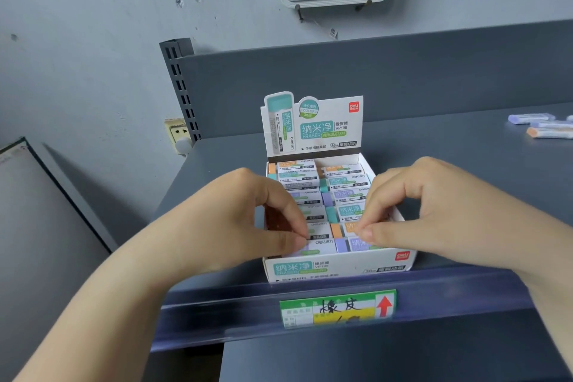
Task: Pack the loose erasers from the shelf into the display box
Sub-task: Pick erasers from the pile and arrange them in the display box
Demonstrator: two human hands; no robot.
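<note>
Both hands, left (248, 220) & right (412, 214), pinch-seat erasers (322, 246) in box (341, 265) front row; next, prob. fetch loose ones (541, 125) far right of right hand.

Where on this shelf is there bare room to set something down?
Bare shelf lies between the display box and the loose erasers at far right, and left of the box toward the slotted upright. The box is crowded, with both hands over its front rows.

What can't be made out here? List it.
Head view only:
- Front-row erasers: partly hidden by the left hand and right hand.
- Box depth: lower layers hidden by the top row.
- Loose erasers: cut off by the right edge; count unknown.
- Shelf label: blurred.
</note>
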